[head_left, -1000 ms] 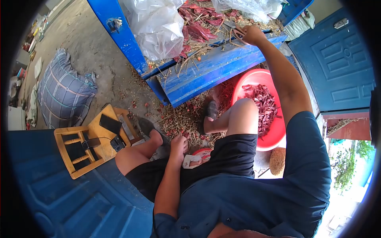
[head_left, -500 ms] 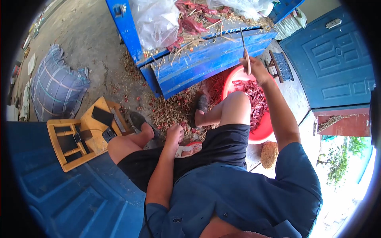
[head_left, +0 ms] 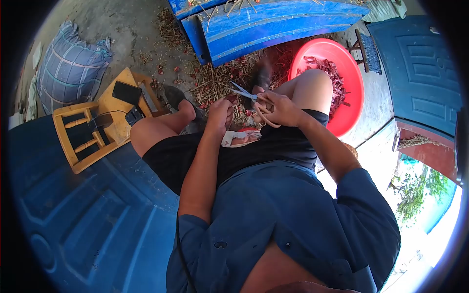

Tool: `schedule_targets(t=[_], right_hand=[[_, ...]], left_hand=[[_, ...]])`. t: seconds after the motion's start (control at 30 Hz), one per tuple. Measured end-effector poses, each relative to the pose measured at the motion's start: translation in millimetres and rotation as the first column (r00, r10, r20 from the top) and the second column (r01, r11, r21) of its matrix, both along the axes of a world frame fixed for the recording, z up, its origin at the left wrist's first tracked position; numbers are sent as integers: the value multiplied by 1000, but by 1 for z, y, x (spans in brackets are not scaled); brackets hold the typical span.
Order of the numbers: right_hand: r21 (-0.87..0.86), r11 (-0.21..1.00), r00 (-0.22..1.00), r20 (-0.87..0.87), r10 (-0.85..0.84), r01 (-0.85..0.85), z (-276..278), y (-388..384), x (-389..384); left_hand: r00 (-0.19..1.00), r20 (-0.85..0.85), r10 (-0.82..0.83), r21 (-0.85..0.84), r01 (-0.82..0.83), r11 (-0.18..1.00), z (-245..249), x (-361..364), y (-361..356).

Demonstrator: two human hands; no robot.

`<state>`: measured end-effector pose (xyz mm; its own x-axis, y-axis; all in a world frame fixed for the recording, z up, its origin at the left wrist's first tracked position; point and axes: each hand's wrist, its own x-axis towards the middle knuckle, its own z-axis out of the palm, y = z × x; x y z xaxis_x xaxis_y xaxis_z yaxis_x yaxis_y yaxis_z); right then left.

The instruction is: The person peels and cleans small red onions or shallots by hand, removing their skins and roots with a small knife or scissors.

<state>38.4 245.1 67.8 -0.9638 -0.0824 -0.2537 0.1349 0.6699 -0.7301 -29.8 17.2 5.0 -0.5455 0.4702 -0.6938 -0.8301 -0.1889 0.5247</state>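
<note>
The right hand gripped steel scissors with pale loop handles, blades parted, above the lap just beside the left hand, whose curled fingers hid any contents; a careless snip could nick them.

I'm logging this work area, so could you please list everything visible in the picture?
scissors: one, silver blades, pale handles, above the knees
basin: one, red, on the ground to the right
dried chillies: many, dark red, in the basin
stems: many, straw-coloured, strewn by the feet
planks: blue, count unclear, at the top
stool: one, pale wood, left
phone: one, black, on the stool
sack: one, blue-grey checked, top left
door: one, blue, far right
left hand: closed, between the knees, contents unclear
right hand: gripping the scissors
</note>
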Motion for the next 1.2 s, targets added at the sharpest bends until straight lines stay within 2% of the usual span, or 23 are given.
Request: schedule_targets(t=[0.1, 0.17, 0.27, 0.5, 0.67, 0.77, 1.0, 1.07, 1.2], right_hand=[[66, 996, 998, 24, 57, -59, 11, -1, -7], [125, 986, 992, 69, 101, -109, 13, -2, -10], [126, 986, 993, 61, 106, -113, 10, -2, -12], [128, 982, 989, 71, 127, -135, -3, 5, -13], [93, 988, 968, 230, 103, -127, 4, 4, -18], [84, 990, 985, 143, 100, -113, -9, 8, -14], [86, 993, 993, 89, 75, -82, -12, 7, -13], [26, 998, 981, 187, 55, -61, -13, 7, -13], [77, 990, 950, 299, 88, -116, 1, 2, -18]], left_hand=[[999, -13, 32, -9, -32, 999, 1, -1, 0], [999, -40, -13, -26, 12, 1000, 4, 0, 0], [1000, -11, 28, -1, -29, 1000, -4, 0, 0], [1000, -11, 6, -2, -6, 1000, -1, 1, 2], [1000, -3, 7, -6, -7, 1000, 0, 0, 3], [1000, -11, -1, -20, 1, 1000, 0, 0, 4], [1000, -9, -2, -8, 2, 1000, 1, -1, 4], [1000, -3, 6, -2, -6, 1000, 1, -2, 4], [1000, 5, 10, 17, -10, 1000, 0, -4, 3]])
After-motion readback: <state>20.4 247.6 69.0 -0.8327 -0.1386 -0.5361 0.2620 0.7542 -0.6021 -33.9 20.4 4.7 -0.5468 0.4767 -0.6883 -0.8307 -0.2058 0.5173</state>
